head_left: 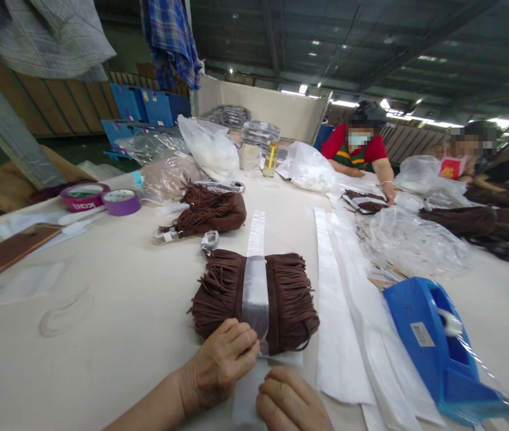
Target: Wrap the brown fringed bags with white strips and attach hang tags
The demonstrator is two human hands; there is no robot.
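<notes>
A brown fringed bag (290,299) lies on the table in front of me. Around its middle runs a white translucent strip (255,287), whose far end stretches out flat beyond the bag. My left hand (225,362) is closed at the bag's near edge, with thumb and fingers pinching the strip there. Closer to me, my right hand (292,401) has its fingers curled on the strip's near end; their tips are partly hidden. A second brown fringed bag (218,209) rests farther back, with its metal hardware wrapped.
Right of the bag lie long white strips (335,311) and a blue tape dispenser (433,347). At left are a phone (12,248) and purple tape rolls (121,202). Plastic bags (312,167) stand at the back. Across the table, a person in red (373,149) handles a brown item.
</notes>
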